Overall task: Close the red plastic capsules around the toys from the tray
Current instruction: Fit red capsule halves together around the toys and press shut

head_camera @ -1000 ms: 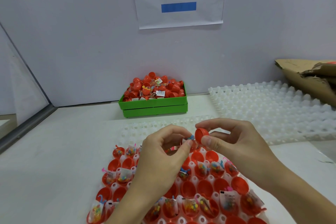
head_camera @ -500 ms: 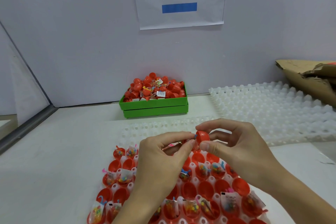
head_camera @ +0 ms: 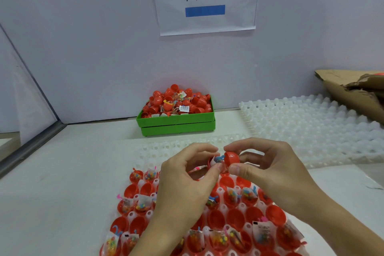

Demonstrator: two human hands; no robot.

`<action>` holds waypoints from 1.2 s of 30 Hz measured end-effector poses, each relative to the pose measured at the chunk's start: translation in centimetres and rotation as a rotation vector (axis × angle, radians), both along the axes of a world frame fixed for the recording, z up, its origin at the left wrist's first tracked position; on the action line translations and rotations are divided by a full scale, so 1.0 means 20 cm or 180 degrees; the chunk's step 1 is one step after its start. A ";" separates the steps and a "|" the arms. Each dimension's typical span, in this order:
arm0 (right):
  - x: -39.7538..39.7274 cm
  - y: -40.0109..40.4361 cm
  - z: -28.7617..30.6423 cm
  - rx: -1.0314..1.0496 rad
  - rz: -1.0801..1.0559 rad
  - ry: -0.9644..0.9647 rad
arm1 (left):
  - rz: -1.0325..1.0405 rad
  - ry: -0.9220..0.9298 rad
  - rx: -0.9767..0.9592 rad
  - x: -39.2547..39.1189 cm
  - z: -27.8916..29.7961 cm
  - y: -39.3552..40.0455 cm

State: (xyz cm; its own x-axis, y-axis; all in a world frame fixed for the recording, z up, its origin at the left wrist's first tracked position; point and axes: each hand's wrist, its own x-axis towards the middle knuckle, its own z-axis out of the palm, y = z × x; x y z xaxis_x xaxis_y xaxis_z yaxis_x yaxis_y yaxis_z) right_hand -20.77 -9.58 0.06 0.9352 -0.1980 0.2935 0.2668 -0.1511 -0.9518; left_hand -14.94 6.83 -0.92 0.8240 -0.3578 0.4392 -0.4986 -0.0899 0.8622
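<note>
I see the capsule lying roughly horizontal above the tray, halves facing each other. Left hand pinches the toy-filled half, mostly hidden; right hand fingers pinch the cap. Green bin stands behind on the tabletop.

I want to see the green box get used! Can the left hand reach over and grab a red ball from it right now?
Probably not yet. The left hand is busy pinching a capsule half with a toy, and the green box sits farther back by the wall. Nothing blocks the table between them, though.
</note>
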 end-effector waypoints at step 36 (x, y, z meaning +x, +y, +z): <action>0.01 0.03 -0.03 0.0038 -0.0112 -0.0427 | 0.0390 -0.1336 0.0388 -0.01 -0.01 -0.01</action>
State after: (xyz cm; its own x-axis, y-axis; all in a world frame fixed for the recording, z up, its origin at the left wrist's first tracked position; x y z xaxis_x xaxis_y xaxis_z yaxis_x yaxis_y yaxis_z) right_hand -20.48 -8.98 -0.59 0.8802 -0.2341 0.4128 0.3864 -0.1514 -0.9098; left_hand -15.20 6.57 -1.18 0.6230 -0.3386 0.7051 -0.7822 -0.2583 0.5670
